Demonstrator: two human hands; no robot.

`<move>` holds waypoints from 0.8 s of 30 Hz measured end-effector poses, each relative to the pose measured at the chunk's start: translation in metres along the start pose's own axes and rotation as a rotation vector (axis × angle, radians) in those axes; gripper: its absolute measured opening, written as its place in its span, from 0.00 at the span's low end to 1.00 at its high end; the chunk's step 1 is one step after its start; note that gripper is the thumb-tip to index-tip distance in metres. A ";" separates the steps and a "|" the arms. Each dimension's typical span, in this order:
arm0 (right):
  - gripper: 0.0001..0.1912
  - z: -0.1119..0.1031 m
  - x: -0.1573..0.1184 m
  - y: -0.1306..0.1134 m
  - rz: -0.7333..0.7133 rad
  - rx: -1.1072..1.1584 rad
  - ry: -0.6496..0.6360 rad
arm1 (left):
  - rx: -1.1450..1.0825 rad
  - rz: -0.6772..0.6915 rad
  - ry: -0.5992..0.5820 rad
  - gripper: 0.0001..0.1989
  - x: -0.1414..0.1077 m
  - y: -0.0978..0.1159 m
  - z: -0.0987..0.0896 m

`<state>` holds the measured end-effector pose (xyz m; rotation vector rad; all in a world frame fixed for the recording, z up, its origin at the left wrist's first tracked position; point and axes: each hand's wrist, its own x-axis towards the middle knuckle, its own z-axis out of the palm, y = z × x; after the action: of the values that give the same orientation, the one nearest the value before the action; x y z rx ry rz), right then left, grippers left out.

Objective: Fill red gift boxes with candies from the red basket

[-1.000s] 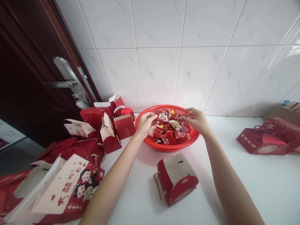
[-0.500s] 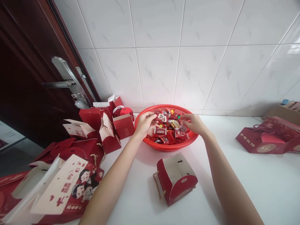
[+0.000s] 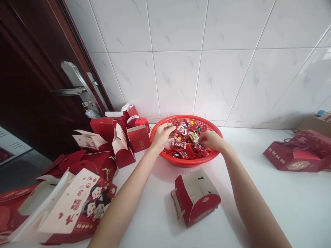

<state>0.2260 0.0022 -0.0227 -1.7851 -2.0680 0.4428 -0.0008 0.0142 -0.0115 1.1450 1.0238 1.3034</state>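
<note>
My left hand (image 3: 163,135) pinches a dark red wrapped candy (image 3: 182,129) with large characters on a pale patch, above the left side of a red plastic basket (image 3: 191,162). Many wrapped candies (image 3: 180,144), mostly red with some yellow and green, lie in the basket. At the basket's right side my right hand (image 3: 212,139) reaches in among the candies, its fingers bent together; what they grip, if anything, is hidden. In front of the basket stands an open red gift box (image 3: 204,212) with a white inside and a rope handle.
Several red and cream gift boxes (image 3: 139,138) crowd the left side, with a large one (image 3: 74,206) nearest me. A dark door (image 3: 26,69) with a metal handle is behind them. On the right are a red hexagonal box (image 3: 292,156) and a cardboard box (image 3: 307,124). White tiles rise behind.
My right hand has moved down and left into the candies, its fingers closing. The left hand keeps its candy. The whole view has shifted slightly.
</note>
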 end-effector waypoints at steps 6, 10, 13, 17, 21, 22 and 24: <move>0.17 -0.009 -0.001 0.005 -0.018 0.410 0.261 | -0.005 -0.002 0.006 0.08 0.000 0.001 0.001; 0.15 -0.009 0.000 0.007 -0.037 0.585 0.356 | -0.002 -0.009 0.015 0.07 0.000 0.001 0.001; 0.16 -0.009 0.000 0.008 -0.015 0.560 0.364 | 0.000 -0.012 0.014 0.07 0.001 0.000 0.001; 0.15 -0.013 -0.003 0.007 -0.066 0.506 0.301 | 0.001 -0.011 0.007 0.07 0.000 0.001 0.001; 0.21 -0.014 -0.004 0.002 -0.061 0.174 0.215 | 0.004 -0.006 0.003 0.07 -0.001 0.002 0.001; 0.23 -0.013 -0.004 0.001 -0.036 0.065 0.192 | 0.005 -0.006 0.003 0.07 -0.001 0.002 0.001; 0.24 -0.011 -0.003 -0.001 0.003 -0.093 0.143 | 0.004 -0.005 0.001 0.07 -0.002 0.002 0.002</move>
<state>0.2313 -0.0010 -0.0126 -1.8162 -2.0164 0.2159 0.0004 0.0125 -0.0094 1.1443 1.0292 1.2985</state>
